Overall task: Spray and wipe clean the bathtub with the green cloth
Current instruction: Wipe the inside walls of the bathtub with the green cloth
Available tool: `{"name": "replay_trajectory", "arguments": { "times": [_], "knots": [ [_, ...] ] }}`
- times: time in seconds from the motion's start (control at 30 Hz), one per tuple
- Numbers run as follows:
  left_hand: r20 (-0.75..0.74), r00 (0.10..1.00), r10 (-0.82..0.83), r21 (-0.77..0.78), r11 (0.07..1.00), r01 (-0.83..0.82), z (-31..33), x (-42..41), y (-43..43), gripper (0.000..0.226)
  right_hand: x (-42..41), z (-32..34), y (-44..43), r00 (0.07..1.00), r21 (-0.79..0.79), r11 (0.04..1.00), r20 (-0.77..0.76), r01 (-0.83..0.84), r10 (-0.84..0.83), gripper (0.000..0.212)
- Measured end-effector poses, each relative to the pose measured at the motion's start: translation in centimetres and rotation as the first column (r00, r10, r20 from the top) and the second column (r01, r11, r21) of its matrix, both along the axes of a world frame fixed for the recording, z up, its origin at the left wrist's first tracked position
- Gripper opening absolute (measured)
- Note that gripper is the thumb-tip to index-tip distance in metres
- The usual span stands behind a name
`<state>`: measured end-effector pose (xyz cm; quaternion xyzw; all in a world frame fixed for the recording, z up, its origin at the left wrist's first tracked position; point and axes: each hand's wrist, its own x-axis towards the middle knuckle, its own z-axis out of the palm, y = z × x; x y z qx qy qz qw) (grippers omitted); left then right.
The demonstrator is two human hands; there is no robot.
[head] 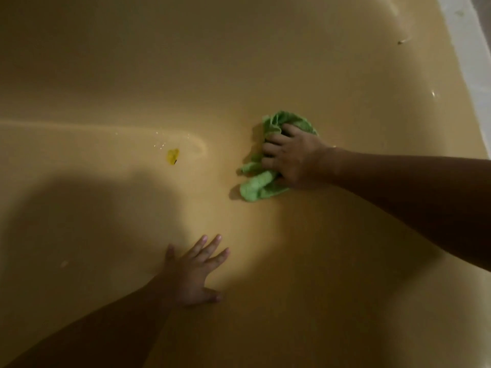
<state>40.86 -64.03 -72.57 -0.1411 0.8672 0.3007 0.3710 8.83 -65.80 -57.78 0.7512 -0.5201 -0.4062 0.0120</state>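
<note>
- Head view: the right hand is gripping the crumpled green cloth, fingers curling into its folds, pressing it against the glossy tan bathtub.
- Below-left of the cloth, the left hand is resting flat on the tub, fingers spreading.
- Left of the cloth, a small yellow scrap is lying.

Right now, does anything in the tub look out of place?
A small yellow blot lies on the tub left of the cloth, apart from it; a dark fleck sits near the far right rim. Both look like dirt not yet wiped.
</note>
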Motion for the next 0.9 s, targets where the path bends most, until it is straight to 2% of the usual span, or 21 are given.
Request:
{"name": "replay_trajectory", "arguments": {
  "times": [0.1, 0.23, 0.33, 0.4, 0.47, 0.57, 0.6, 0.7, 0.73, 0.83, 0.9],
  "knots": [
    [0.050, 0.999, -0.012, 0.001, 1.000, 0.012, 0.2, 1.2, -0.6, 0.099, -0.6, 1.0, 0.6, 0.998, -0.067, 0.998, 0.056, -0.012, 0.016, 0.057],
    [0.104, 0.994, -0.014, 0.014, 1.000, 0.013, 0.6, 1.8, -1.1, 0.096, -2.6, 2.0, -2.7, 0.998, -0.154, 0.986, -0.012, 0.065, -0.067, 0.055],
    [0.142, 0.990, 0.004, 0.042, 0.999, -0.010, 0.8, 1.8, -1.2, 0.099, -2.9, 1.9, -3.6, 0.994, -0.121, 0.991, -0.085, 0.058, -0.069, 0.051],
    [0.182, 0.983, 0.035, 0.080, 0.996, -0.050, 0.7, 2.0, -1.0, 0.104, -2.4, 2.0, -2.3, 0.996, -0.083, 0.996, -0.068, 0.046, -0.051, 0.055],
    [0.212, 0.976, 0.058, 0.127, 0.988, -0.087, 0.6, 2.4, -0.7, 0.114, -1.0, 2.7, 0.3, 0.999, -0.027, 0.999, -0.024, 0.041, -0.041, 0.062],
    [0.244, 0.967, 0.070, 0.251, 0.959, -0.133, 1.4, 3.3, -0.8, 0.148, 1.4, 4.6, 5.5, 0.996, 0.082, 0.996, 0.080, 0.024, -0.031, 0.053],
    [0.268, 0.962, 0.056, 0.284, 0.949, -0.134, 2.2, 3.6, -0.9, 0.147, 2.0, 5.4, 7.1, 0.994, 0.109, 0.994, 0.109, 0.010, -0.022, 0.052],
    [0.342, 0.940, 0.006, 0.301, 0.947, -0.115, 4.1, 4.8, -1.2, 0.102, 2.7, 7.2, 9.6, 0.990, 0.155, 0.988, 0.138, 0.012, -0.034, 0.059],
    [0.361, 0.933, 0.002, 0.298, 0.947, -0.117, 4.4, 5.3, -1.2, 0.094, 2.6, 7.4, 9.9, 0.989, 0.141, 0.990, 0.141, 0.018, -0.038, 0.059],
    [0.425, 0.905, -0.033, 0.297, 0.949, -0.104, 4.7, 7.5, -2.2, 0.089, 1.1, 8.2, 9.3, 0.990, -0.036, 0.998, 0.130, 0.058, -0.053, 0.055],
    [0.479, 0.874, -0.079, 0.272, 0.960, -0.062, 4.9, 9.8, -3.9, 0.099, 0.2, 8.5, 8.0, 0.995, -0.145, 0.984, 0.038, 0.102, -0.098, 0.059]
  ]
}}
